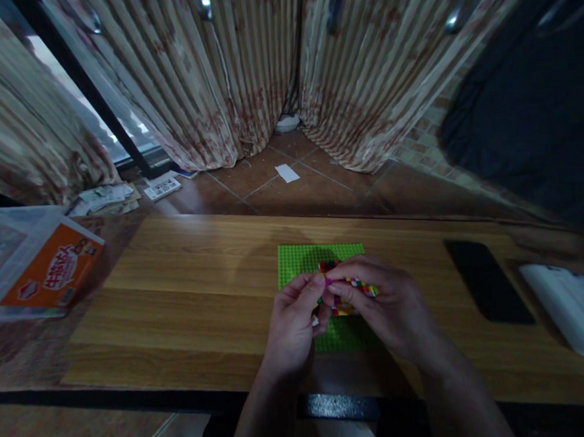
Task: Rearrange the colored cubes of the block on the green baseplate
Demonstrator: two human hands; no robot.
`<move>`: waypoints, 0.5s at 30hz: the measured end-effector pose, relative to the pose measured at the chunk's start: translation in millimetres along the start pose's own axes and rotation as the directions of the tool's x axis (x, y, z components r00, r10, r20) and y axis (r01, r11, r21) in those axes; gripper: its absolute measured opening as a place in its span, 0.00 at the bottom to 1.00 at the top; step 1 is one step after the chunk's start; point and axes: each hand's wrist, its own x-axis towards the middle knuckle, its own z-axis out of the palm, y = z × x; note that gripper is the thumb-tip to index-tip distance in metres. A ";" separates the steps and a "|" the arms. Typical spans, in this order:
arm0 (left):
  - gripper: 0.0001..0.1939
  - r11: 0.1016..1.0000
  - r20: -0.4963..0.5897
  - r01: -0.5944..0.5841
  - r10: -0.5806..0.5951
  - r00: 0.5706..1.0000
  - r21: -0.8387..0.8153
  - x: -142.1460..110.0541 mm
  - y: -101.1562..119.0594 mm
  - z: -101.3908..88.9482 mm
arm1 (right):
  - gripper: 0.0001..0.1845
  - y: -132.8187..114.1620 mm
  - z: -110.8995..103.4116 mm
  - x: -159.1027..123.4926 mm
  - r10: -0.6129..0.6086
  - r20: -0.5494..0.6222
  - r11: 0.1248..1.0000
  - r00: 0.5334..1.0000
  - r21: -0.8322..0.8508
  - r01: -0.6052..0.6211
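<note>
A green studded baseplate (297, 258) lies on the wooden table, partly covered by my hands. Over it, both my hands meet at their fingertips around small colourful toy bricks (344, 307). My left hand (295, 310) is closed, thumb and fingers pinching at a small pink brick (328, 281). From the other side, my right hand (386, 298) is closed too, its thumb and index finger on the same pink piece. Multicoloured bricks show below and between the fingers; whether they sit on the baseplate or are held above it is hard to see.
A dark phone-like slab (488, 279) lies to the right, beside a white packet (572, 307). At the left stands a clear plastic bin (20, 228) with an orange label. Papers (105, 198) and a white card (287, 172) lie on the floor beyond, below striped curtains (254, 82).
</note>
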 end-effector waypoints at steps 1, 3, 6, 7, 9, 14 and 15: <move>0.16 1.000 0.003 -0.002 0.002 1.000 -0.005 0.2 0.0 -0.2 | 0.06 0.8 0.3 -0.7 0.012 0.004 1.000 1.000 0.020 -0.012; 0.15 1.000 0.008 -0.002 0.002 1.000 -0.009 0.6 -0.1 -0.4 | 0.05 2.5 1.6 -2.2 0.041 -0.027 0.998 0.999 0.051 -0.039; 0.15 1.000 0.011 0.008 -0.008 1.000 -0.002 0.8 0.4 0.2 | 0.08 4.8 3.2 -4.0 0.088 -0.079 0.993 0.993 0.079 -0.082; 0.15 1.000 0.008 0.010 -0.010 1.000 -0.003 0.7 0.7 0.6 | 0.08 5.3 3.3 -4.4 0.102 -0.084 0.991 0.991 0.095 -0.094; 0.15 1.000 -0.001 0.010 -0.010 1.000 -0.008 0.4 1.5 1.3 | 0.07 5.7 2.9 -4.5 0.126 -0.072 0.985 0.989 0.127 -0.116; 0.16 1.000 -0.008 0.019 -0.020 1.000 -0.018 -0.5 1.9 1.5 | 0.06 6.1 2.1 -3.1 0.119 -0.044 0.984 0.992 0.137 -0.112; 0.17 1.000 -0.006 0.020 -0.020 1.000 -0.017 -0.5 1.8 1.3 | 0.06 6.3 2.4 -2.9 0.116 -0.055 0.985 0.992 0.134 -0.108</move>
